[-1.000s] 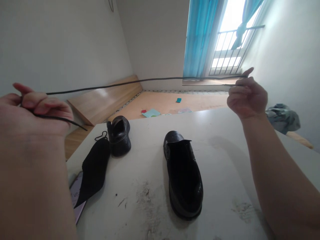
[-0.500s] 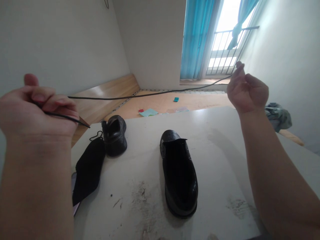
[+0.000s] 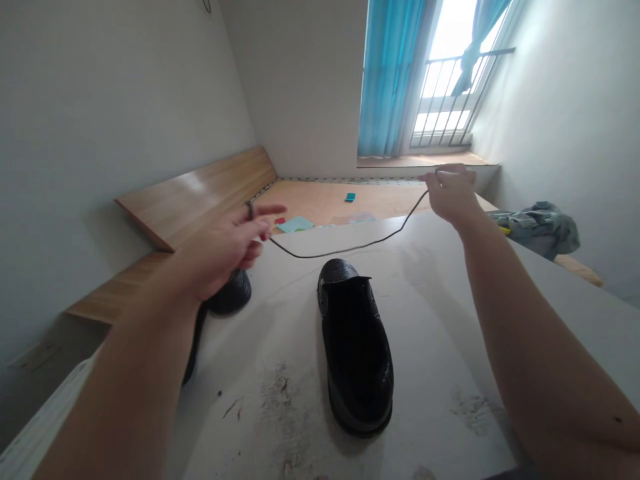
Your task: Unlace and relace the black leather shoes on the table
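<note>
A dark shoelace (image 3: 345, 251) hangs in a slack curve between my two hands, above the table's far half. My left hand (image 3: 240, 237) pinches one end, with some fingers apart and a bit of lace showing over them. My right hand (image 3: 451, 190) is closed on the other end, further back and higher. Below the lace a black shoe (image 3: 356, 353) stands upright on the white table, its toe pointing away and its opening bare of lace. Behind my left wrist, a second dark shoe (image 3: 231, 295) is partly hidden, along with a black flat piece (image 3: 193, 350).
The white table (image 3: 425, 400) carries dark scuff marks. Beyond it lies a wooden bed board (image 3: 310, 197) with small coloured papers. A wooden headboard (image 3: 210, 193) stands left. Crumpled grey-green cloth (image 3: 543, 227) sits at the right. Blue curtains (image 3: 390, 80) hang by a barred window.
My left hand has moved right and away from me, and my right hand has come left and lower. The lace, stretched nearly straight before, now sags.
</note>
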Action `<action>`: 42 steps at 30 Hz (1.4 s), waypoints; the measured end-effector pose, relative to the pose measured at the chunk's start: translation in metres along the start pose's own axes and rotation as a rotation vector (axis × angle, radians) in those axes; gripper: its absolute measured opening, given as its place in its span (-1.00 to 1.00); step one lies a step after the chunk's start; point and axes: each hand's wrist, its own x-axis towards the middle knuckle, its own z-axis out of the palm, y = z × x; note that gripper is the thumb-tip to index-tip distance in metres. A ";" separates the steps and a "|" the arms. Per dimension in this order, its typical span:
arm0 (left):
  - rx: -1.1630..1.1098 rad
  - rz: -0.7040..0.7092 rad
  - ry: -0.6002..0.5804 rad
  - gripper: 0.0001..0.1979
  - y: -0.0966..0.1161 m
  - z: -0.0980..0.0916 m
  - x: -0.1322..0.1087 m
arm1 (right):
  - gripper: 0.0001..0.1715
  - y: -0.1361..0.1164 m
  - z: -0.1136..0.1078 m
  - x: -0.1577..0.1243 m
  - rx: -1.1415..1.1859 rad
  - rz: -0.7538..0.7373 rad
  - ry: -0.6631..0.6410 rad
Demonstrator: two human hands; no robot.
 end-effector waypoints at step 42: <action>-0.731 -0.062 0.103 -0.88 0.003 0.062 -0.008 | -0.65 -0.132 -0.013 -0.074 0.228 -0.270 -1.116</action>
